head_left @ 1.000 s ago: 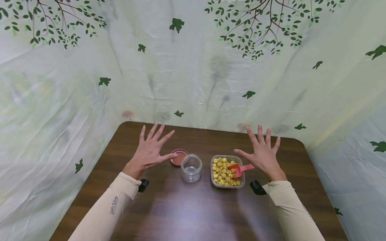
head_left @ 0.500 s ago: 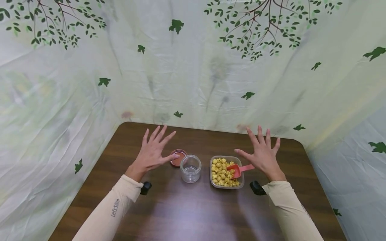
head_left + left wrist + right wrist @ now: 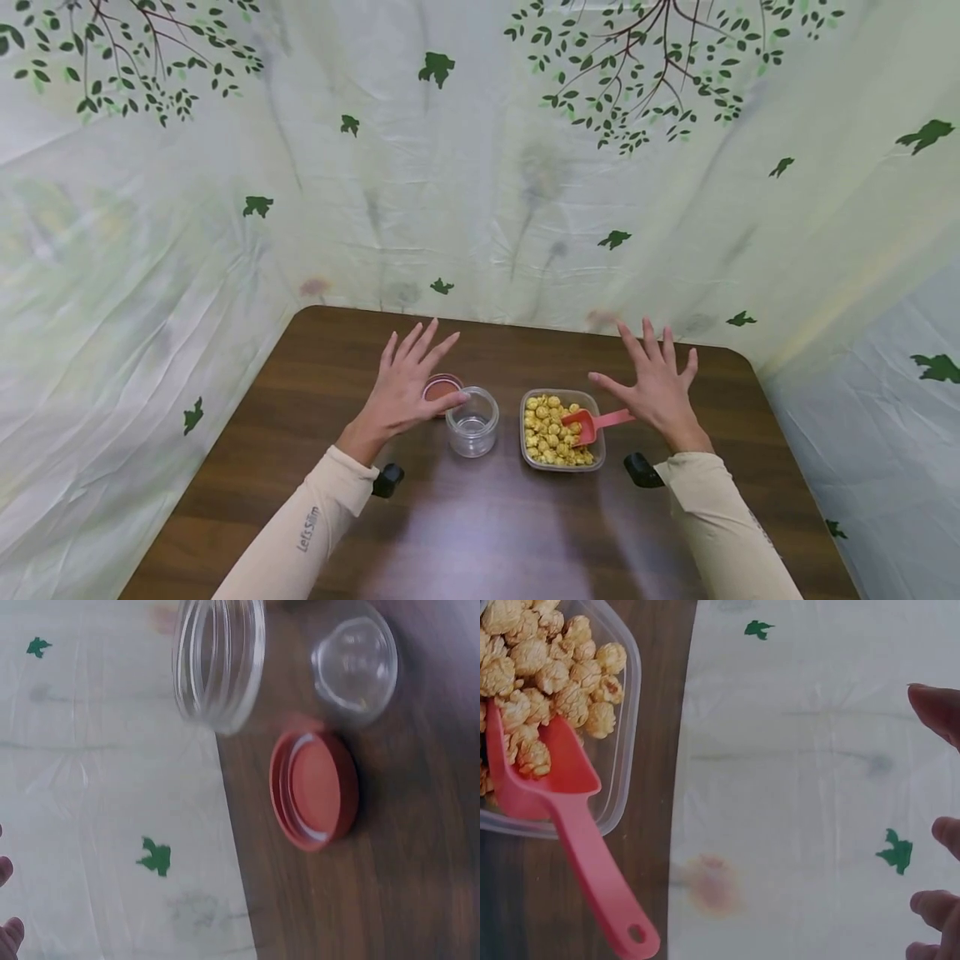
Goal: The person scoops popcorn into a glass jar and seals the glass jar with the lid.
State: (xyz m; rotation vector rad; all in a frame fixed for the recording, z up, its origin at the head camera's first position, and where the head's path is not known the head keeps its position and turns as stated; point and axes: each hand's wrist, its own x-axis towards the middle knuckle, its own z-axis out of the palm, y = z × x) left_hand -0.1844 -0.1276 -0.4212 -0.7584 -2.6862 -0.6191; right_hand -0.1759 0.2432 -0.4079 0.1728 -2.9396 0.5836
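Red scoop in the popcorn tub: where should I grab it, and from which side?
Pinch the red scoop by its handle, from the tub's right; it juts past the rim toward the right hand, while the bowl sits among popcorn.

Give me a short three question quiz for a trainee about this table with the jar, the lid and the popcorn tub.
1. True or false: the red lid is screwed onto the clear jar.
2. Where does the red scoop lie? A in the jar, B in the popcorn tub, C in the right hand.
3. Which hand is nearest the jar?

Key: 1 false, the lid lies on the table beside the jar. 2 B. 3 the left hand, fingers spread, holding nothing.
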